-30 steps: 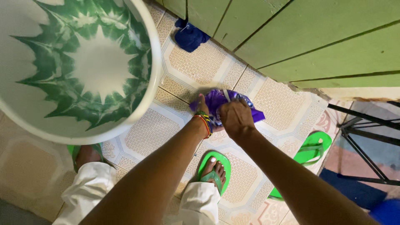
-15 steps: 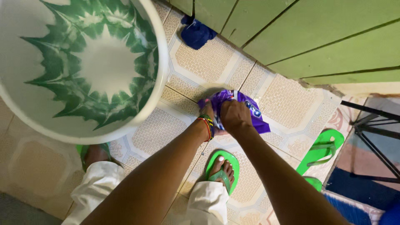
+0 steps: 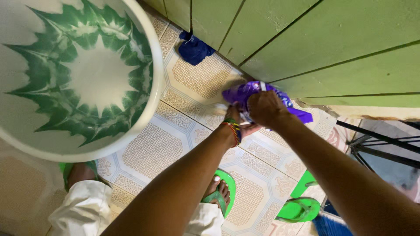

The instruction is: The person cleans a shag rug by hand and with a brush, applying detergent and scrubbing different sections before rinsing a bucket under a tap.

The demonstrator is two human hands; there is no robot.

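While a white basin (image 3: 151, 57) with a green leaf pattern fills the left and one blue cloth (image 3: 193, 48) lies far against the green plank wall (image 3: 332, 39), both hands meet over the tiled floor (image 3: 153, 148). Right hand (image 3: 267, 108) clenches one purple plastic packet (image 3: 245, 92) from above; left hand (image 3: 242, 124), beaded bracelets (image 3: 232, 130) at its wrist, pinches its lower edge. Three green flip-flops (image 3: 299, 209) show.

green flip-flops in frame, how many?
4. One on the foot at lower centre, one partly under the basin at left, two loose at lower right. Arms may hide more.
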